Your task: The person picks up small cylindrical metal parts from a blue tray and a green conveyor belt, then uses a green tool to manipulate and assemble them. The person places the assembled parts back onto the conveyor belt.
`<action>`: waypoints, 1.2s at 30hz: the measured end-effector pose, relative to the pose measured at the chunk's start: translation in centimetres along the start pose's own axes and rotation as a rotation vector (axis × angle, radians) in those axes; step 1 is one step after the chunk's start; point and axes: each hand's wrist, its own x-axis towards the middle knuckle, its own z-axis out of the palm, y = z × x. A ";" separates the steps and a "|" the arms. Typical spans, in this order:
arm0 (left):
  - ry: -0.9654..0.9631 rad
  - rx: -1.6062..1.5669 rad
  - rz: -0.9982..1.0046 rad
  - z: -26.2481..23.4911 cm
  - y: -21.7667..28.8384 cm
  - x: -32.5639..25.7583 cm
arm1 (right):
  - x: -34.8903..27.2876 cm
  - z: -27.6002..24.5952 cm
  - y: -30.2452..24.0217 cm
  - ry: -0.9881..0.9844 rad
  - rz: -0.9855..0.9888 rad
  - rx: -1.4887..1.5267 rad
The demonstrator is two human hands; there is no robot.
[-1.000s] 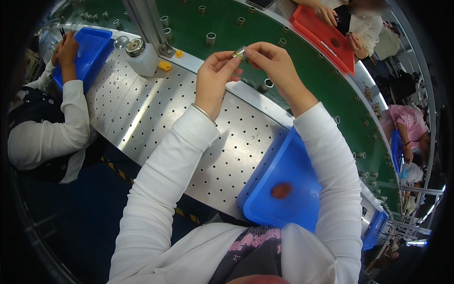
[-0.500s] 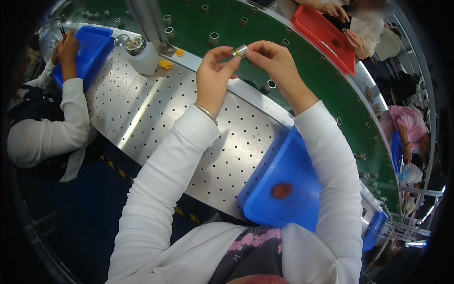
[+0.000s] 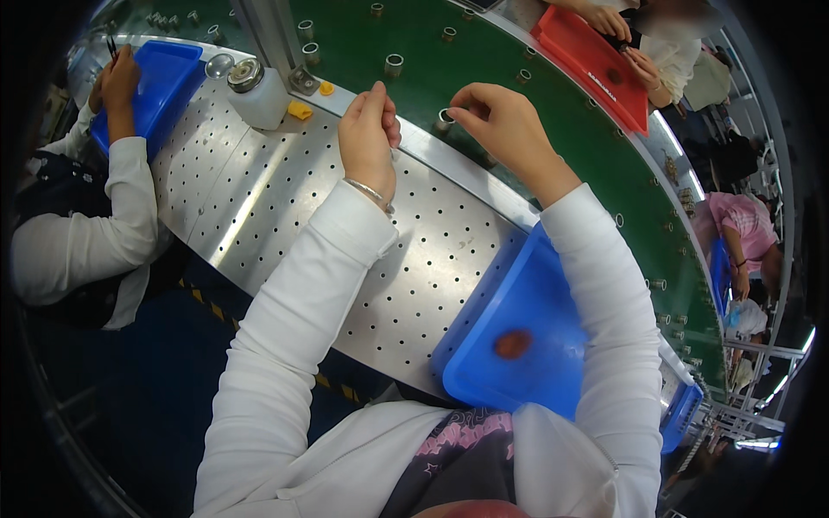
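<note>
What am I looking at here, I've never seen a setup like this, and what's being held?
No robot here: just a person at work, seen by a camera worn on the head, looking down. The right hand has its fingertips at a small metal ring on the green surface; I can't tell whether its grip is closed. The left hand is held apart; whether it holds anything is hidden. The metal table bears a white bottle, a yellow scrap and a blue tray.

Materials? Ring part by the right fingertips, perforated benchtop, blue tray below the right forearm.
Ring part: likely metal, shiny; bright silvery rim. Perforated benchtop: probably bare metal, satin; grey with streaky reflections. Blue tray: likely moulded plastic, semi-matte; even colour, rounded corner.
</note>
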 end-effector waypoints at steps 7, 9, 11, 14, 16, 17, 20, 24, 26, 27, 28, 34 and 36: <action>-0.053 0.120 -0.021 0.9 -0.2 -0.8 | 3.8 1.2 -1.4 0.012 -0.071 0.084; -0.077 0.128 0.025 0.7 -0.9 -0.5 | 6.7 2.8 -2.0 0.029 -0.141 0.071; -0.085 0.126 0.057 0.4 -0.8 -0.4 | 9.3 4.3 -3.8 0.017 -0.155 0.070; -0.033 0.122 0.083 0.2 -0.4 -0.4 | 12.5 7.3 -5.8 -0.003 -0.200 -0.015; -0.025 0.144 0.097 0.0 -0.3 -0.2 | 14.1 9.2 -6.3 -0.053 -0.228 -0.089; -0.004 0.127 0.106 0.1 -0.3 -0.1 | 14.6 9.9 -6.3 -0.077 -0.242 -0.126; 0.053 0.083 0.089 -0.1 -0.3 0.1 | 15.6 11.2 -6.4 -0.129 -0.251 -0.241; 0.024 0.104 0.083 -0.2 -0.3 0.2 | 15.2 10.5 -6.2 -0.129 -0.198 -0.244; -0.037 0.078 0.103 -0.4 -0.3 0.1 | 14.3 8.9 -5.9 -0.065 -0.190 -0.097; -0.043 0.062 0.107 -0.2 -0.3 0.1 | 13.5 7.6 -5.4 -0.031 -0.177 -0.035; -0.044 0.047 0.113 -0.1 -0.2 0.1 | 12.6 6.4 -4.9 -0.027 -0.152 0.093; -0.146 0.005 0.028 0.3 0.4 -0.3 | 5.2 0.0 -3.2 -0.031 -0.037 0.589; -0.216 0.036 0.009 0.7 0.3 -0.7 | 3.3 -1.0 -2.3 -0.047 -0.019 0.646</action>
